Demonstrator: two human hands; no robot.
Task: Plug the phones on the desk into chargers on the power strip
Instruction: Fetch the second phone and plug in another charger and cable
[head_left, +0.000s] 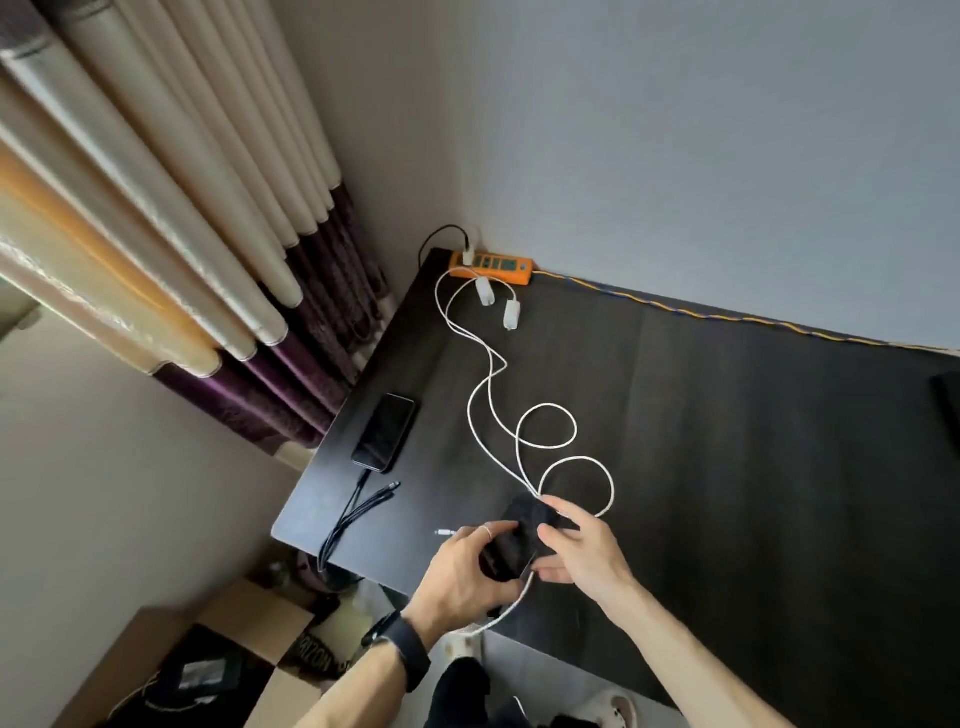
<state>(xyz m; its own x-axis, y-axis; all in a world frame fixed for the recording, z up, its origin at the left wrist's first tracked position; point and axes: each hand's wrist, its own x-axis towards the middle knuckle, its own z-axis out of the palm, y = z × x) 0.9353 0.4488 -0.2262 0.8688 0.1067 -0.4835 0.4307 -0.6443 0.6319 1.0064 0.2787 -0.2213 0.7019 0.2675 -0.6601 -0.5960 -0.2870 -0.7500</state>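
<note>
Two hands grip a dark phone (514, 540) at the near edge of the black desk (727, 441): left hand (467, 566) curled round it, right hand (582, 551) pinching its end by a white cable (545, 431). A second phone (385, 432) lies left. The orange power strip (506, 264) sits in the far corner. A cardboard box (150, 649) on the floor holds dark clutter.

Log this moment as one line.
left hand: grips phone | right hand: grips phone, white cable alongside | other phone: on desk, black cable attached | power strip: one charger in, two chargers loose beside
</note>
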